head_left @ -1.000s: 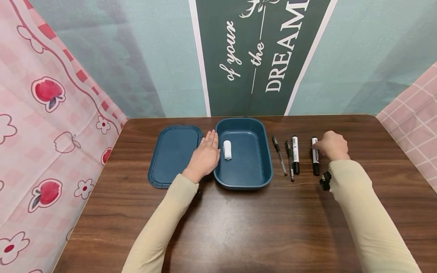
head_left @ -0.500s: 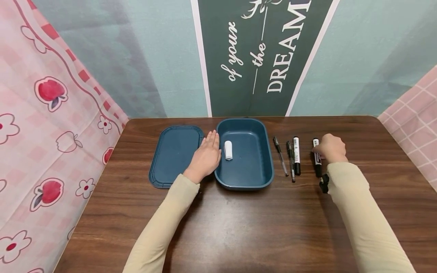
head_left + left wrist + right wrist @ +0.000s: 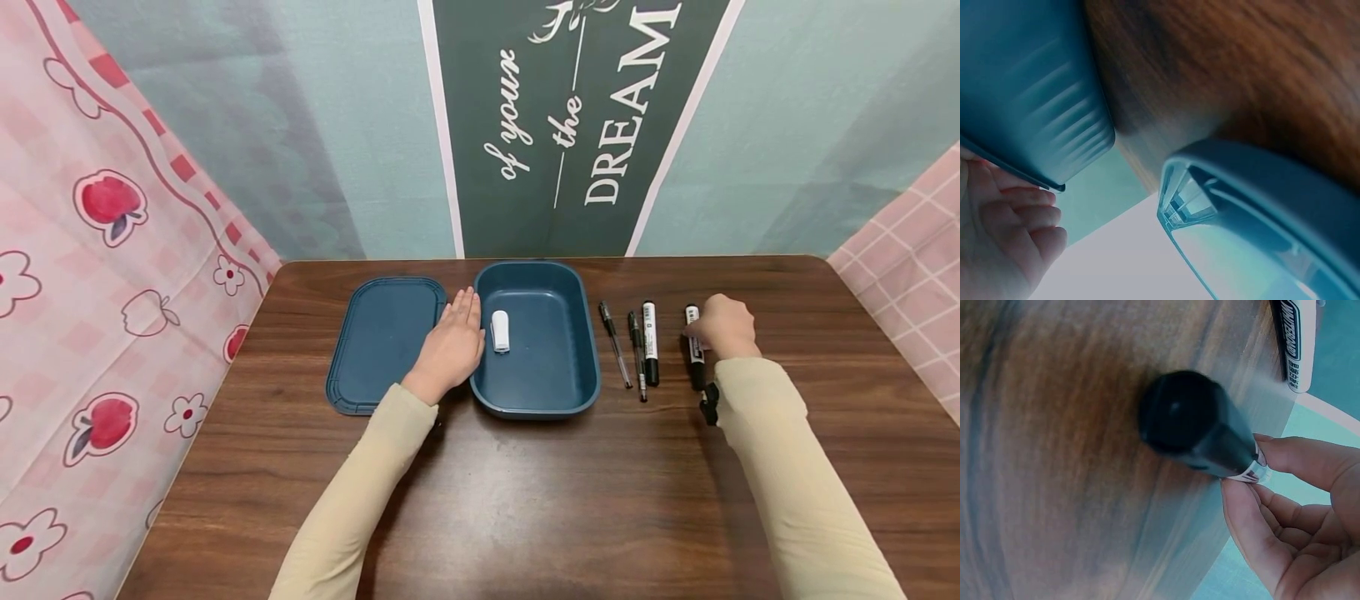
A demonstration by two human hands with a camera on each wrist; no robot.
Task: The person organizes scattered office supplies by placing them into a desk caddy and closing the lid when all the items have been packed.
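Observation:
The left hand [image 3: 450, 342] lies with straight fingers against the left rim of a blue tub [image 3: 536, 358]; in the left wrist view its fingertips [image 3: 1047, 219] touch the tub's rim [image 3: 1010, 169]. A white stapler-like object [image 3: 500, 331] lies inside the tub. Over at the right, the right hand [image 3: 726, 327] pinches a black-and-white marker [image 3: 696, 350] between thumb and finger. The right wrist view shows the hand [image 3: 1297, 512] gripping this marker [image 3: 1210, 425] with its black end toward the camera. A second marker [image 3: 650, 342] lies left of it, beside two black pens [image 3: 637, 354].
A flat blue lid [image 3: 386, 342] lies left of the tub on the brown wooden table [image 3: 540, 500]. Behind the table hangs a green cloth [image 3: 337, 125] with lettering, and a pink patterned cloth [image 3: 112, 333] hangs at the left.
The right hand has shifted slightly to the left, and the marker in its grip is tilted a little more. The left hand has stayed at the tub's rim.

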